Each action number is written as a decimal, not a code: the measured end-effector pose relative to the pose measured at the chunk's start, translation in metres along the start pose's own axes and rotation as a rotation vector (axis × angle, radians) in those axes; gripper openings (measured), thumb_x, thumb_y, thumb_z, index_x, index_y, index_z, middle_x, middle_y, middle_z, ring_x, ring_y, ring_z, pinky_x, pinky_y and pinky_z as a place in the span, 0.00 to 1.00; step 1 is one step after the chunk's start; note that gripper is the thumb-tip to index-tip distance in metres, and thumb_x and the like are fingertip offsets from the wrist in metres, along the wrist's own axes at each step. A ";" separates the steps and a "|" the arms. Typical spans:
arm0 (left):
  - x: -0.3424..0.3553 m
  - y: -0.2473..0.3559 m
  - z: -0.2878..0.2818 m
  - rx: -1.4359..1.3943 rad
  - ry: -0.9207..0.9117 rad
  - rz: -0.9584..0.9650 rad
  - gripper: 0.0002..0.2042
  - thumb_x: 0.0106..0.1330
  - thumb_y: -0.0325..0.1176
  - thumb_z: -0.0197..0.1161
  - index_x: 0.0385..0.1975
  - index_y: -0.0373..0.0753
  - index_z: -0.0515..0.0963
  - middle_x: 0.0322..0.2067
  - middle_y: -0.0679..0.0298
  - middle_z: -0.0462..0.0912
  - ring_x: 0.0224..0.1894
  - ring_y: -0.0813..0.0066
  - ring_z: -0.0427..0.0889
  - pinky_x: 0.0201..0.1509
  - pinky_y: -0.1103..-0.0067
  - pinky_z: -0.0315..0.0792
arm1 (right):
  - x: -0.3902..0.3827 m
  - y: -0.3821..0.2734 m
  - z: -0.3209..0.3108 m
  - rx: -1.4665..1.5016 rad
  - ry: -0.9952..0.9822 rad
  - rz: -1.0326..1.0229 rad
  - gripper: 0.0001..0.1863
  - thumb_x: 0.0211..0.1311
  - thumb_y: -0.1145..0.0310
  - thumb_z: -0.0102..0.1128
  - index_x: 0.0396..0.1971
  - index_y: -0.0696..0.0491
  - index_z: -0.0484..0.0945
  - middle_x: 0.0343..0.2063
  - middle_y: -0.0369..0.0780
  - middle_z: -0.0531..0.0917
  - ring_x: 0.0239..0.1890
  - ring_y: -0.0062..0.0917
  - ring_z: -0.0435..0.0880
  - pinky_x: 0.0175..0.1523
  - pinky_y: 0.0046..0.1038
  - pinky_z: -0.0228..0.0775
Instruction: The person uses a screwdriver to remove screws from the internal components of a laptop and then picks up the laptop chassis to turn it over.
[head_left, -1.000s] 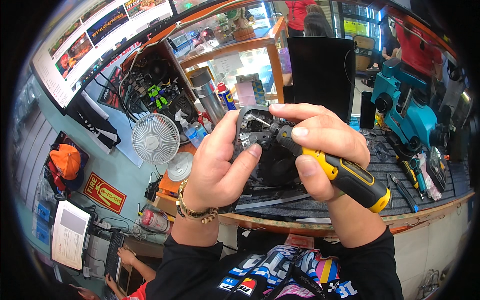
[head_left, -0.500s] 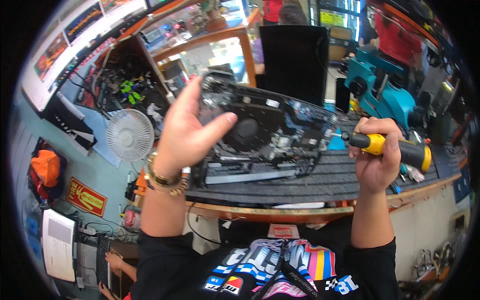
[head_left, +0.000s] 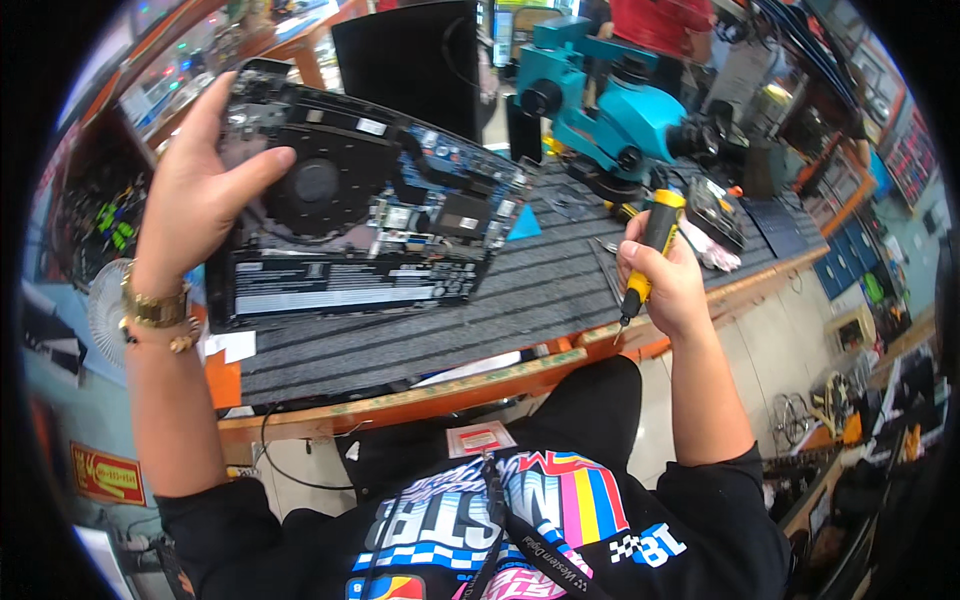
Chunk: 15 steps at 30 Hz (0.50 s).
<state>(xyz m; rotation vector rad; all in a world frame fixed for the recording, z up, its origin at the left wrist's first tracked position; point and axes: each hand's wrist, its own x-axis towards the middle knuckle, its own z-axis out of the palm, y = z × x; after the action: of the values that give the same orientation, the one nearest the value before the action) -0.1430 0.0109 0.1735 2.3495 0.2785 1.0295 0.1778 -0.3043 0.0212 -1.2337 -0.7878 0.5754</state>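
Observation:
My left hand [head_left: 192,200] grips the left edge of an opened laptop base [head_left: 395,160], its thumb lying over the inside next to the round black fan [head_left: 314,182]. The base is tilted above the bench, showing a blue circuit board [head_left: 455,155] on the right and a long black battery [head_left: 345,283] along the near side. Off to the right, my right hand [head_left: 672,285] is closed around a yellow and black power screwdriver [head_left: 660,230]. Its bit points down toward the bench's front edge, apart from the laptop.
A grey ribbed mat [head_left: 400,345] covers the wooden-edged bench. Behind it stand a teal microscope [head_left: 600,110] and a black monitor [head_left: 410,70]. Tweezers [head_left: 607,270], a blue triangular piece [head_left: 524,224] and a crumpled white cloth [head_left: 708,247] lie on the mat. A fan [head_left: 110,310] is at left.
My view has turned to the right. The screwdriver has swung from pointing left at the laptop to pointing downward, away from it. My left hand still holds the laptop base.

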 end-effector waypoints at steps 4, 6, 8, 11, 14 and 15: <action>0.009 0.013 0.007 0.142 -0.005 0.051 0.40 0.68 0.25 0.74 0.76 0.21 0.59 0.64 0.51 0.79 0.61 0.71 0.82 0.66 0.74 0.77 | -0.026 0.021 -0.043 0.001 0.100 -0.028 0.08 0.72 0.68 0.66 0.38 0.51 0.74 0.27 0.32 0.76 0.29 0.19 0.75 0.37 0.25 0.69; 0.008 0.022 0.009 0.079 -0.053 -0.008 0.40 0.70 0.23 0.71 0.77 0.22 0.56 0.64 0.49 0.78 0.60 0.67 0.83 0.65 0.73 0.78 | -0.035 0.029 -0.059 0.007 0.145 -0.054 0.08 0.73 0.68 0.65 0.39 0.51 0.74 0.26 0.32 0.75 0.28 0.19 0.74 0.36 0.25 0.69; 0.008 0.026 0.011 0.040 -0.066 0.006 0.39 0.71 0.23 0.69 0.78 0.23 0.56 0.63 0.50 0.79 0.60 0.68 0.83 0.64 0.73 0.79 | -0.044 0.035 -0.075 0.092 0.191 -0.003 0.09 0.77 0.64 0.63 0.43 0.51 0.73 0.25 0.33 0.74 0.26 0.19 0.72 0.35 0.26 0.68; 0.010 0.027 0.006 0.138 -0.082 0.023 0.39 0.71 0.23 0.69 0.78 0.24 0.56 0.62 0.51 0.79 0.60 0.69 0.84 0.63 0.74 0.80 | -0.050 0.040 -0.096 0.226 0.263 0.024 0.18 0.84 0.50 0.54 0.53 0.51 0.72 0.25 0.35 0.73 0.25 0.20 0.71 0.35 0.26 0.68; 0.013 0.035 0.010 0.180 -0.103 0.001 0.39 0.71 0.23 0.69 0.79 0.24 0.55 0.61 0.52 0.80 0.59 0.71 0.84 0.63 0.75 0.80 | -0.047 0.041 -0.107 0.151 0.350 0.032 0.17 0.84 0.52 0.52 0.53 0.51 0.73 0.27 0.37 0.77 0.24 0.22 0.76 0.32 0.25 0.70; 0.015 0.037 0.012 0.171 -0.112 -0.003 0.39 0.71 0.23 0.69 0.79 0.24 0.55 0.60 0.52 0.80 0.59 0.71 0.84 0.62 0.76 0.80 | -0.045 0.041 -0.114 0.073 0.386 0.038 0.16 0.84 0.53 0.52 0.53 0.52 0.73 0.27 0.38 0.78 0.24 0.23 0.77 0.31 0.25 0.70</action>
<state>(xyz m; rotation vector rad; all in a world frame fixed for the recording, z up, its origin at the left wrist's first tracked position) -0.1253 -0.0185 0.1966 2.5485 0.3390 0.9005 0.2410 -0.3966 -0.0434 -1.2447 -0.4164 0.3764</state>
